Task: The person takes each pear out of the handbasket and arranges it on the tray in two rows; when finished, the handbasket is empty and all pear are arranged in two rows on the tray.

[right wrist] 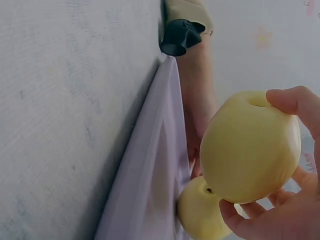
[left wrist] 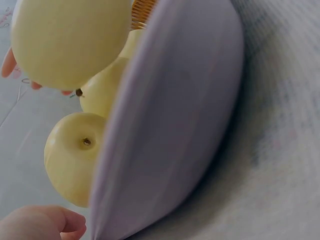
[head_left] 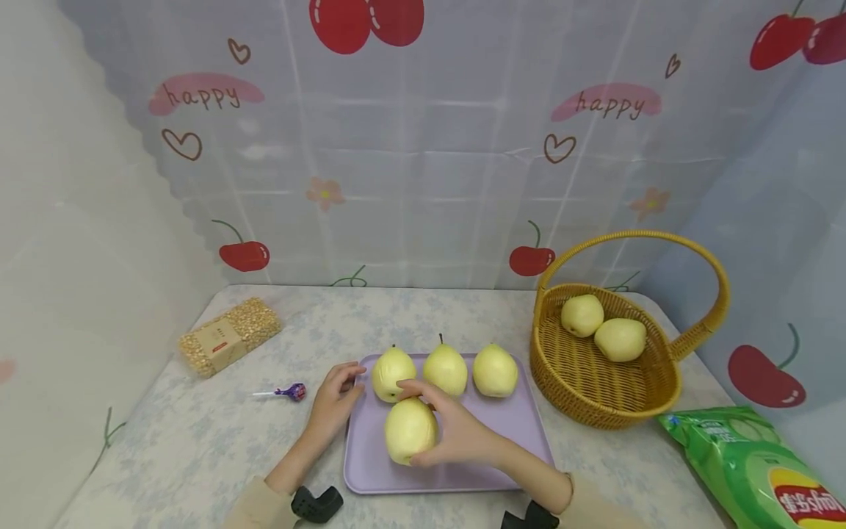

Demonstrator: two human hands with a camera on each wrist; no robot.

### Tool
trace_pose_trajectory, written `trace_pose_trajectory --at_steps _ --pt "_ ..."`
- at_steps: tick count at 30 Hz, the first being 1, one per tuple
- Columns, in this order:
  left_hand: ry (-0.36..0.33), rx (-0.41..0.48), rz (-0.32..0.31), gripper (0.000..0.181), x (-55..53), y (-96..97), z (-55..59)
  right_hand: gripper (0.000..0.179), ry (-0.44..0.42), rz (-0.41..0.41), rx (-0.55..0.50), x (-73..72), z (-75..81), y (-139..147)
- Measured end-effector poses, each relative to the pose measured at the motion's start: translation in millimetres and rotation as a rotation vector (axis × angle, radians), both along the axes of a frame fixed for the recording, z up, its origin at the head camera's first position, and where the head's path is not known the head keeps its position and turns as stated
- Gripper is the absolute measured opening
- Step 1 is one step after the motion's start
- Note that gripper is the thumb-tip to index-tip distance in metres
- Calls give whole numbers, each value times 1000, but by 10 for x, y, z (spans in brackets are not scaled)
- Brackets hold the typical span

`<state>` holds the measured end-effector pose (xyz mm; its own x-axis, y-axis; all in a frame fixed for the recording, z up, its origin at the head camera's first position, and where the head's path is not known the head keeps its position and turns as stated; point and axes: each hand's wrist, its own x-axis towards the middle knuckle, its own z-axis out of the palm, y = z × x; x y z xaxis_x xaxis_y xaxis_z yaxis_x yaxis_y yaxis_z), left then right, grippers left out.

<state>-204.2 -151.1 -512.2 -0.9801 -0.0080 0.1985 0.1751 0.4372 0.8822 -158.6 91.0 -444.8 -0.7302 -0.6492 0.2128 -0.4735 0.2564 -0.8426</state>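
Against a cherry-print curtain [head_left: 423,147]: gripping a pear [head_left: 408,433] over the tray [head_left: 363,459] with the right hand [head_left: 465,433], wrapped wide, presumably against slipping; touching the tray's edge with the left hand [head_left: 335,393] (likely steadying; cannot tell whether pinching). Beyond both hands, in the way, three pears [head_left: 446,371]; farther right, a basket [head_left: 578,408].

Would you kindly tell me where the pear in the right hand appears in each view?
Head: the pear, below centre, held by the right hand.
Left wrist: the pear, upper left, cut by the top edge.
Right wrist: the pear, right of centre.
Shared landmark: the purple tray.
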Motion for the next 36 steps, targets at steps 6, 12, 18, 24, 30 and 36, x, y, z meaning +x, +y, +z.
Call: trace_pose_trajectory --at_steps 6,12,18,24,30,36 --pt "11 8 -16 26 -2 12 9 90 -26 44 44 9 -66 -98" --pt "1 -6 -9 27 7 18 9 91 -20 55 53 7 -151 -137" --pt "34 -4 -12 27 2 15 -6 90 -46 64 63 4 -164 -170" --pt "25 -2 -21 27 10 6 -1 87 -79 96 67 9 -156 -176" --pt "12 -5 -17 27 16 0 11 85 -71 135 57 28 -154 -175" --pt "16 -4 -8 27 13 -9 13 85 -66 148 53 36 -159 -190"
